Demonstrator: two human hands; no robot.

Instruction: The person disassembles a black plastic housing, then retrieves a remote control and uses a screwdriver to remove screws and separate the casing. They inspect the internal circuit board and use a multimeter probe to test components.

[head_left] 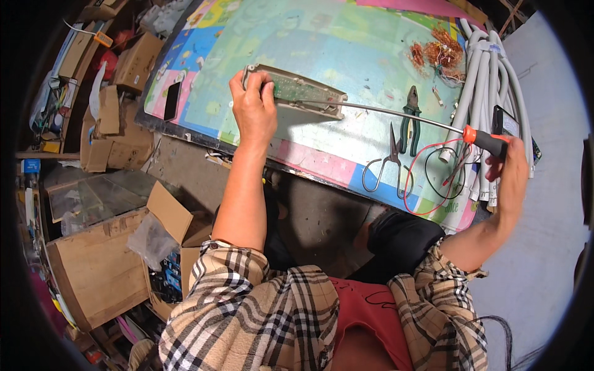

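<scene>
My left hand (254, 111) grips the left end of a long, tapered plastic housing (338, 110) with a green circuit board (288, 91) inside. In my right hand (512, 167) is the black and orange handle of a long screwdriver (402, 115). Its shaft runs leftward across the table, and its tip reaches into the housing by the board; exactly what it touches is too small to tell. Below the shaft lie dark-handled pliers (409, 127) and black scissors (391, 162). Red and black test leads (427, 151) loop beside them, near my right hand.
A bundle of white tubes (486, 80) and a tangle of copper wire (444, 52) are at the table's right side. A black phone (173, 101) lies by the left edge. Cardboard boxes (117, 139) and a wooden crate (102, 269) stand on my left.
</scene>
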